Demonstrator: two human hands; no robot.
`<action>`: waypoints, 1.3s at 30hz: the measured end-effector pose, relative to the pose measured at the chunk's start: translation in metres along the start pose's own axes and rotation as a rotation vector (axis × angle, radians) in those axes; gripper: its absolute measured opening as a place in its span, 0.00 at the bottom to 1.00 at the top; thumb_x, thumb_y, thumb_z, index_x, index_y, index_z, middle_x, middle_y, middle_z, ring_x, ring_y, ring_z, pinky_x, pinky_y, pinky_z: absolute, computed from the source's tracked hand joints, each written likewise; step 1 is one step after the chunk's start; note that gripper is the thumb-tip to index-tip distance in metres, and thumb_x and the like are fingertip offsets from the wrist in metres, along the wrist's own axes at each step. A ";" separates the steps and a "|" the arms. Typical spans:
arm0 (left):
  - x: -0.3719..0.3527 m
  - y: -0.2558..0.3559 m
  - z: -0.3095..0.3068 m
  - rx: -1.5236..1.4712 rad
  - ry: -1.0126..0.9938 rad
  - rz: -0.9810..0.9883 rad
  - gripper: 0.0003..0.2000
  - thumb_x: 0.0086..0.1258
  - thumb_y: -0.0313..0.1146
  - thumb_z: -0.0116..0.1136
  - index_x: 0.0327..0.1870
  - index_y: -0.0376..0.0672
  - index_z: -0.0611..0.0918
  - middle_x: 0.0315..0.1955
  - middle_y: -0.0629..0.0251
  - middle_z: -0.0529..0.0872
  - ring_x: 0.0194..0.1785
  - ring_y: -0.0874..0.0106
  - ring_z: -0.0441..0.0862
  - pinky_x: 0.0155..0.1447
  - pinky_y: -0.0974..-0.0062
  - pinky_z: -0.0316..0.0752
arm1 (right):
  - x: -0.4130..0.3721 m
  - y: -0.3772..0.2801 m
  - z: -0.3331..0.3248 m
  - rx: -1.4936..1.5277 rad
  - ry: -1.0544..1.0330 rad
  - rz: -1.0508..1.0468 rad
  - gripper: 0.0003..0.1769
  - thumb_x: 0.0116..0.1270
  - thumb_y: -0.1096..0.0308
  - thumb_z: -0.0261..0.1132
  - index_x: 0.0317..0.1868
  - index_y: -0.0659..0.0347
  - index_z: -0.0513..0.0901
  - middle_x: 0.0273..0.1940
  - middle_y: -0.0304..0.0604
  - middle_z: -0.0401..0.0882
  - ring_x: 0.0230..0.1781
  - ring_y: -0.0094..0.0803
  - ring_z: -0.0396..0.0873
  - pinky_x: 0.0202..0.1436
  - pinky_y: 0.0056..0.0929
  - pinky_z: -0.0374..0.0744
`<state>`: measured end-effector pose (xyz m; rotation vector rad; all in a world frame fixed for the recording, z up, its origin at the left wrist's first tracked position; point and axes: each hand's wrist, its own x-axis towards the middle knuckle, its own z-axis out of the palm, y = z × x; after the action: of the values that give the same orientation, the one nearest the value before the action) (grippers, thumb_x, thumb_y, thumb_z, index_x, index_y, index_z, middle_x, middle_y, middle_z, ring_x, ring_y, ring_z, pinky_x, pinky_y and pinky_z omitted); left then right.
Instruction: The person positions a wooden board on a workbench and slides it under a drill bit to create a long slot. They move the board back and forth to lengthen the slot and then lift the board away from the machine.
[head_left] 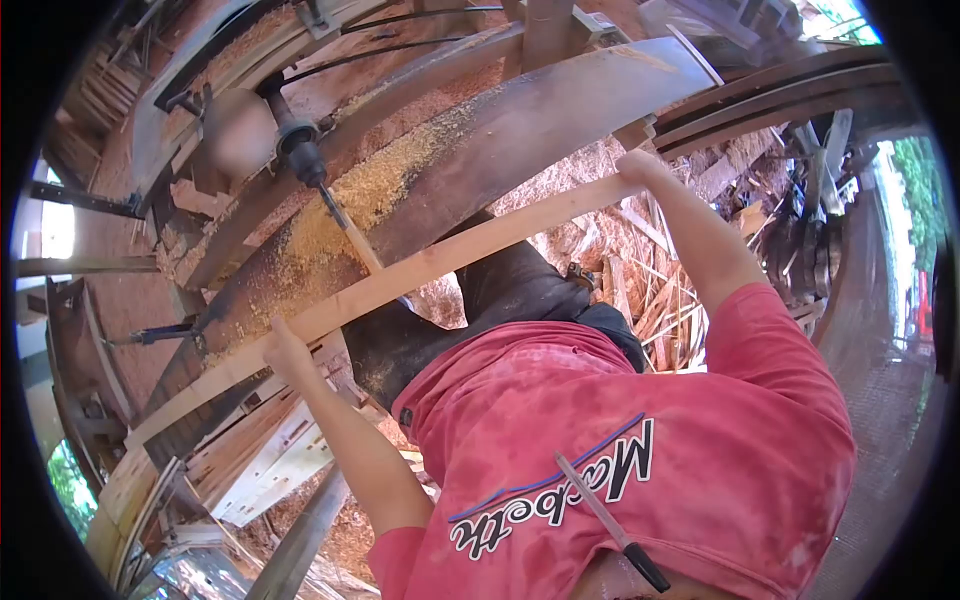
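Observation:
My left hand (285, 345) is closed on the long, pale wooden strip (440, 258) toward its left part. On its far right end, my right hand (640, 168) also grips the strip, fingers partly hidden. The strip lies slanted across the front of a dark, flat work surface (560, 105). A dark chuck (300, 150) holds a long bit (345, 222), whose lower end meets or nearly meets the strip's back edge between my hands; contact is hard to tell.
Yellow sawdust (365, 190) is heaped around the bit on the surface. Wood scraps (650, 300) lie on the ground at right. Pale boards (280, 460) lie at lower left. Beams (780, 100) stand at upper right. A pen (610, 520) hangs at my red shirt.

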<state>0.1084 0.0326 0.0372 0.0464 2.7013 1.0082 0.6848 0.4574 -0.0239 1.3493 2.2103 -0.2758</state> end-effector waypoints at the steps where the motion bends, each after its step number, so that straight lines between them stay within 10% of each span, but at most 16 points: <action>1: -0.001 0.000 0.000 0.005 -0.002 0.010 0.42 0.66 0.67 0.59 0.56 0.24 0.80 0.54 0.39 0.85 0.61 0.46 0.81 0.66 0.56 0.73 | -0.016 -0.016 -0.008 -0.139 0.102 -0.018 0.17 0.67 0.72 0.51 0.41 0.67 0.88 0.47 0.61 0.87 0.40 0.52 0.89 0.43 0.50 0.86; 5: -0.003 -0.002 -0.002 -0.002 0.021 0.013 0.46 0.67 0.67 0.58 0.60 0.20 0.75 0.57 0.35 0.83 0.60 0.44 0.81 0.66 0.56 0.73 | -0.046 -0.047 -0.010 0.706 0.428 0.510 0.22 0.63 0.61 0.61 0.52 0.66 0.85 0.56 0.62 0.83 0.57 0.54 0.82 0.63 0.48 0.79; 8: -0.014 0.008 -0.005 -0.107 0.007 0.027 0.44 0.66 0.64 0.61 0.59 0.20 0.74 0.54 0.35 0.83 0.56 0.47 0.83 0.60 0.56 0.76 | -0.044 -0.059 0.022 0.647 0.876 0.781 0.38 0.60 0.50 0.67 0.63 0.72 0.75 0.60 0.63 0.79 0.64 0.55 0.76 0.69 0.46 0.74; 10: -0.020 0.005 -0.003 -0.379 -0.008 -0.001 0.33 0.66 0.55 0.65 0.49 0.25 0.79 0.45 0.43 0.84 0.43 0.56 0.86 0.43 0.59 0.82 | -0.042 -0.064 0.043 0.917 0.791 0.919 0.42 0.59 0.50 0.70 0.65 0.74 0.71 0.61 0.62 0.77 0.64 0.53 0.76 0.69 0.44 0.74; 15: -0.013 -0.036 0.000 -0.799 -0.060 -0.209 0.19 0.62 0.41 0.62 0.42 0.30 0.80 0.39 0.53 0.83 0.39 0.60 0.85 0.35 0.63 0.81 | -0.066 -0.132 0.054 2.099 0.766 1.017 0.45 0.59 0.56 0.76 0.68 0.75 0.67 0.61 0.55 0.76 0.62 0.45 0.77 0.70 0.39 0.74; 17: -0.013 -0.045 -0.004 -0.948 -0.094 -0.359 0.16 0.60 0.37 0.60 0.41 0.32 0.80 0.38 0.55 0.83 0.39 0.60 0.85 0.35 0.63 0.81 | -0.082 -0.153 0.042 2.373 0.614 0.925 0.32 0.67 0.62 0.73 0.68 0.61 0.73 0.63 0.49 0.76 0.64 0.45 0.75 0.71 0.47 0.72; 24: 0.006 -0.050 -0.041 -1.104 0.042 -0.380 0.24 0.65 0.44 0.60 0.58 0.39 0.77 0.52 0.55 0.83 0.53 0.56 0.83 0.53 0.53 0.82 | -0.125 -0.129 0.015 2.613 0.607 0.614 0.26 0.77 0.56 0.62 0.68 0.60 0.73 0.63 0.49 0.78 0.64 0.48 0.77 0.71 0.54 0.73; 28: 0.027 -0.070 -0.060 -1.201 -0.012 -0.246 0.39 0.69 0.64 0.50 0.73 0.42 0.69 0.67 0.52 0.75 0.69 0.50 0.74 0.71 0.43 0.70 | -0.141 -0.092 0.009 2.806 0.832 0.398 0.30 0.79 0.45 0.54 0.70 0.57 0.72 0.65 0.50 0.77 0.66 0.50 0.74 0.74 0.56 0.69; 31: 0.004 -0.088 -0.045 -1.536 -0.219 -0.163 0.49 0.67 0.79 0.37 0.78 0.48 0.64 0.74 0.55 0.69 0.74 0.48 0.69 0.75 0.38 0.64 | -0.140 -0.067 0.020 2.614 1.262 -0.145 0.38 0.78 0.33 0.45 0.73 0.54 0.69 0.65 0.52 0.75 0.64 0.50 0.74 0.71 0.54 0.70; 33: -0.016 -0.069 -0.027 -1.583 -0.126 -0.009 0.46 0.68 0.77 0.38 0.80 0.53 0.64 0.76 0.59 0.67 0.79 0.48 0.60 0.80 0.35 0.48 | -0.142 -0.057 0.010 2.501 1.455 0.096 0.43 0.74 0.26 0.45 0.70 0.54 0.71 0.62 0.53 0.76 0.62 0.51 0.75 0.70 0.54 0.71; 35: -0.049 -0.029 -0.016 -1.554 0.066 -0.082 0.47 0.67 0.78 0.37 0.79 0.52 0.64 0.77 0.59 0.67 0.78 0.51 0.62 0.79 0.35 0.50 | -0.161 -0.068 -0.002 2.892 1.007 -0.175 0.46 0.70 0.23 0.47 0.65 0.56 0.73 0.60 0.55 0.76 0.60 0.53 0.75 0.69 0.55 0.72; 37: 0.007 -0.098 0.015 -1.746 -0.038 -0.018 0.43 0.63 0.74 0.53 0.72 0.52 0.73 0.71 0.60 0.74 0.75 0.56 0.67 0.78 0.41 0.58 | -0.159 -0.094 0.004 2.900 0.746 -0.582 0.44 0.69 0.23 0.49 0.59 0.58 0.76 0.56 0.57 0.77 0.58 0.54 0.77 0.68 0.55 0.74; 39: 0.029 -0.122 0.041 -2.548 -1.132 0.258 0.37 0.51 0.65 0.72 0.59 0.52 0.81 0.58 0.66 0.82 0.67 0.63 0.76 0.72 0.51 0.69 | -0.172 -0.145 -0.005 2.993 0.601 -0.538 0.43 0.68 0.23 0.52 0.58 0.58 0.76 0.53 0.55 0.79 0.58 0.54 0.77 0.67 0.54 0.74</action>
<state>0.0977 -0.0305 -0.0781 0.2812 -0.5268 2.2972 0.6184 0.2583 0.0583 -0.3277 -0.1284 1.6824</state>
